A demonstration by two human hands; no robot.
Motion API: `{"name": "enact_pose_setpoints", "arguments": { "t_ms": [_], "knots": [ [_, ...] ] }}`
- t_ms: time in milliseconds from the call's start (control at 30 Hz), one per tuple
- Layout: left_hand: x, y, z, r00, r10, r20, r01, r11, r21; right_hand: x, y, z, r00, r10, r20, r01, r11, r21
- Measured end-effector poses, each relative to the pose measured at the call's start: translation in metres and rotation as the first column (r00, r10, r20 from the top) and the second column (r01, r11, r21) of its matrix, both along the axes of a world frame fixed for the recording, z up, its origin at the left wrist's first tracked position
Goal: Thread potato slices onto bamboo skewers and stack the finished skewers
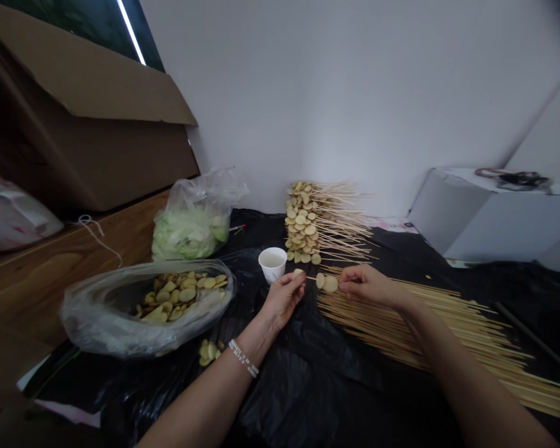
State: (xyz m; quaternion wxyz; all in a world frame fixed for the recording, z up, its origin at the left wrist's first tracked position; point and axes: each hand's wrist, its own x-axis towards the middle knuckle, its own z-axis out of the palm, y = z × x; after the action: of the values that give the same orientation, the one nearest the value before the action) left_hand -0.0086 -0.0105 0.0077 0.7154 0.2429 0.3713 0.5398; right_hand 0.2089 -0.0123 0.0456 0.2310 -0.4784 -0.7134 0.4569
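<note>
My left hand [284, 298], a beaded bracelet [243, 358] on its wrist, pinches a pale round slice [299, 272] at the tip of a thin wooden skewer [311, 278]. Two more slices [327, 283] are threaded on that skewer, between my hands. The fingers of my right hand [366, 284] are closed on the skewer just right of them. A white paper cup [273, 264] stands behind my left hand. Behind my right hand, filled skewers [302, 224] are stacked with their sticks pointing right. Bare skewers [448, 323] lie spread under my right forearm.
An open plastic bag of slices [144, 336] lies at left, with a few loose slices [210, 351] beside it. Behind are a bag of green vegetables [191, 230] and a cardboard box [121, 149]. A white box [476, 218] stands at right. Black plastic sheeting [308, 386] covers the surface.
</note>
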Motion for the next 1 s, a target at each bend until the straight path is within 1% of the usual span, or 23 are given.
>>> {"name": "enact_pose_setpoints", "arguments": {
  "t_ms": [133,233,300,433,533,667,733,867,1000],
  "knots": [
    [0.000,-0.002,0.002,0.999,-0.047,0.015,0.046,0.999,0.026,-0.003,-0.001,0.002,0.998,-0.036,-0.046,0.035,0.999,-0.021],
    [0.001,-0.005,0.005,0.993,-0.120,-0.018,0.121,0.991,0.055,-0.009,-0.002,0.002,0.994,-0.035,-0.105,0.034,0.999,-0.016],
    [0.002,-0.007,0.005,0.988,-0.149,-0.044,0.152,0.986,0.073,-0.013,-0.004,0.001,0.992,-0.032,-0.124,0.029,0.999,-0.024],
    [0.004,-0.008,0.006,0.992,-0.113,-0.055,0.118,0.989,0.091,-0.018,-0.004,-0.004,0.993,0.005,-0.122,-0.006,1.000,-0.009],
    [0.003,-0.006,0.005,0.994,-0.108,0.003,0.108,0.992,0.069,-0.018,-0.004,-0.006,0.991,0.029,-0.129,-0.028,1.000,0.007],
    [0.001,-0.004,0.003,0.982,-0.164,0.093,0.161,0.986,0.041,-0.017,-0.003,-0.004,0.992,0.031,-0.125,-0.030,0.999,0.015],
    [0.000,-0.004,0.001,0.977,-0.173,0.123,0.170,0.985,0.031,-0.015,-0.003,-0.003,0.993,0.027,-0.117,-0.026,1.000,0.009],
    [0.000,-0.003,-0.001,0.963,-0.166,0.211,0.164,0.986,0.024,-0.011,-0.002,-0.004,0.988,0.037,-0.148,-0.044,0.998,-0.041],
    [0.002,-0.004,0.001,0.948,-0.141,0.287,0.154,0.988,-0.024,-0.009,-0.001,-0.005,0.985,0.044,-0.169,-0.055,0.997,-0.063]
  ]
}}
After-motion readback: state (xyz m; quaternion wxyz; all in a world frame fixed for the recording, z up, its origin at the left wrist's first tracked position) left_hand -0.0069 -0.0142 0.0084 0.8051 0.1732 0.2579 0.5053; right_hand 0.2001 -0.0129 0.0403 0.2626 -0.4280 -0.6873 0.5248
